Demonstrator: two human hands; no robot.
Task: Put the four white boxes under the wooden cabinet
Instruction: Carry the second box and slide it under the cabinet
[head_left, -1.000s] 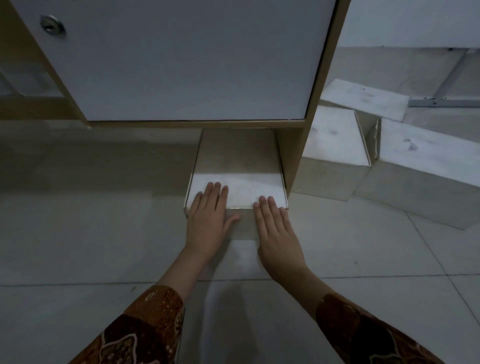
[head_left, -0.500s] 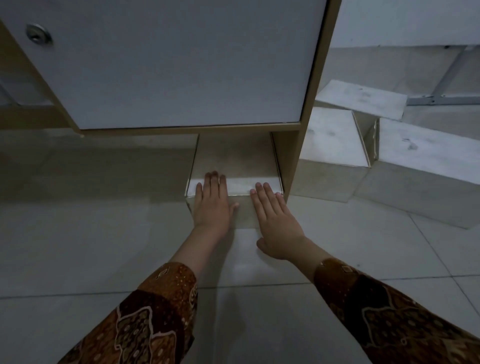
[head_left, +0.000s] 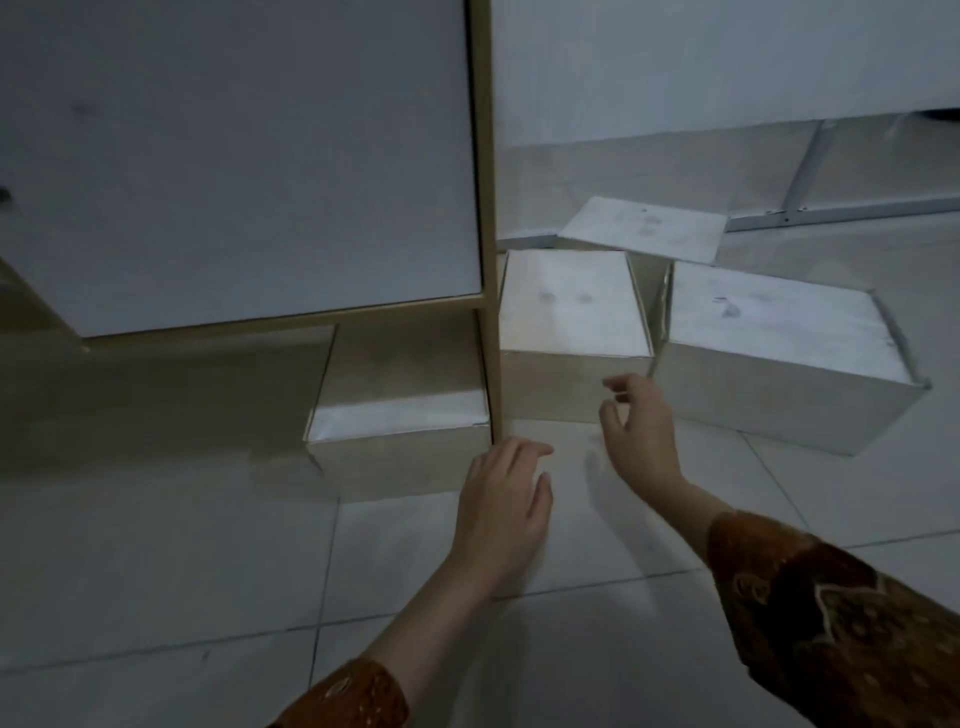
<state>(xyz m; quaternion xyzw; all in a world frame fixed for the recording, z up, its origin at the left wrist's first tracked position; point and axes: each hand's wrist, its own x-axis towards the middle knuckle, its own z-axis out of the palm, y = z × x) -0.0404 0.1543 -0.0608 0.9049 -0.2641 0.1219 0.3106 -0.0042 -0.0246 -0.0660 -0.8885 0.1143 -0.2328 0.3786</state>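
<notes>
One white box (head_left: 400, 421) sits partly under the wooden cabinet (head_left: 483, 208), against its right leg, with its front still sticking out. To the right of the cabinet stand a second white box (head_left: 569, 306) and a larger third one (head_left: 779, 338); a fourth, flatter box (head_left: 644, 226) lies behind them. My left hand (head_left: 506, 499) hovers open over the floor by the cabinet leg, off the first box. My right hand (head_left: 641, 428) is open, fingers curled, just in front of the second box without touching it.
The floor is pale tile. A white wall runs behind the boxes, with a white metal frame (head_left: 810, 208) on the floor at the back right. The cabinet's white door fills the upper left.
Both hands have left the first box and moved right; the right hand now reaches toward the second box. My view has swung right. The first box sits further under the cabinet than a second ago.
</notes>
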